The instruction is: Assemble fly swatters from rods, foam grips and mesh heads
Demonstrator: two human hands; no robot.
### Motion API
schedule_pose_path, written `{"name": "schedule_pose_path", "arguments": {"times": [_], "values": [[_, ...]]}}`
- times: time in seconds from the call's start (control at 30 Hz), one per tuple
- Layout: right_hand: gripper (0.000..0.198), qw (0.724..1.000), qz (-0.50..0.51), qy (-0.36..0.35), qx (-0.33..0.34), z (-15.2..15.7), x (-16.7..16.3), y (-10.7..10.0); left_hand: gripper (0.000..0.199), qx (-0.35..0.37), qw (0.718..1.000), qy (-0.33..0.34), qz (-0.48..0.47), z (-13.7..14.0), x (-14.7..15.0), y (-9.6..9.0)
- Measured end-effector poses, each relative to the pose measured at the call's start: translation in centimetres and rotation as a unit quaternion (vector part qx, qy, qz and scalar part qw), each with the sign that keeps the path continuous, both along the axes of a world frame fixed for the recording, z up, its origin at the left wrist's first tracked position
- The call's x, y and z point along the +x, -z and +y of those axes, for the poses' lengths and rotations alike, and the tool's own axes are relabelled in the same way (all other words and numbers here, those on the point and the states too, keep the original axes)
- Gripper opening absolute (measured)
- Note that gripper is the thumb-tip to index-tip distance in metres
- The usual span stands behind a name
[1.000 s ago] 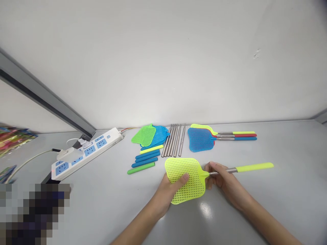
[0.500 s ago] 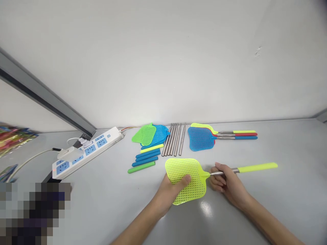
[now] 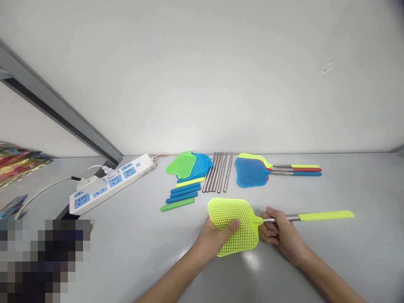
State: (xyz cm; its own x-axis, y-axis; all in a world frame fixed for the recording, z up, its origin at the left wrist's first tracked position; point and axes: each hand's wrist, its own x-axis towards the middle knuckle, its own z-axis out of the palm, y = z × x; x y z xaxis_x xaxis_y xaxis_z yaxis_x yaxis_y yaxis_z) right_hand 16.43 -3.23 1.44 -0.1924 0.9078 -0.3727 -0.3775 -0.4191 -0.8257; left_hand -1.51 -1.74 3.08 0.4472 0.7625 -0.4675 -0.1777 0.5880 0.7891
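A yellow-green fly swatter [image 3: 244, 210] lies across both hands above the table, its perforated head to the left and its grip to the right. My left hand [image 3: 217, 235] pinches the head, thumb on top and the other fingers hidden beneath. Around the metal rod, close to the neck, my right hand [image 3: 279, 229] is closed. Farther back on the right lie assembled swatters, a blue one [image 3: 251, 172] on top of a red and a yellow one. Several bare metal rods [image 3: 217, 172] rest side by side behind my hands.
Left of the rods are a green swatter head [image 3: 182, 165] and blue heads [image 3: 202, 165]. Several coloured grips, including a green one [image 3: 177, 205], lie in front of them. A white power strip [image 3: 112, 183] with plugs and cables stands at left, near colourful packets [image 3: 20, 164]. A wall rises behind.
The swatter has moved slightly right and down in view with both hands, its grip end reaching farther right. The whole scene has shifted a little as the camera turned.
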Motion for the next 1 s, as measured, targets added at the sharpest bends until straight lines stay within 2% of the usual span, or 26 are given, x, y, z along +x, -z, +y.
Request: {"name": "schedule_pose_path", "arguments": {"times": [0.23,0.43,0.67,1.0], "values": [[0.044,1.0,0.0,0.009,-0.022,0.0,0.1,0.0,0.043,0.037,0.997,-0.051,0.037,-0.9,0.8,0.0],[0.045,1.0,0.016,0.002,-0.027,0.1,0.4,0.0,0.041,0.075,0.995,-0.058,0.04,-1.4,1.0,0.1],[0.046,1.0,0.003,-0.012,-0.026,0.3,0.6,-0.3,0.043,0.042,0.998,-0.043,0.014,-0.7,0.6,-0.4],[0.046,1.0,-0.01,-0.006,-0.007,0.4,0.3,-1.0,0.045,0.021,0.998,-0.06,-0.005,-0.5,0.9,-0.8]]}}
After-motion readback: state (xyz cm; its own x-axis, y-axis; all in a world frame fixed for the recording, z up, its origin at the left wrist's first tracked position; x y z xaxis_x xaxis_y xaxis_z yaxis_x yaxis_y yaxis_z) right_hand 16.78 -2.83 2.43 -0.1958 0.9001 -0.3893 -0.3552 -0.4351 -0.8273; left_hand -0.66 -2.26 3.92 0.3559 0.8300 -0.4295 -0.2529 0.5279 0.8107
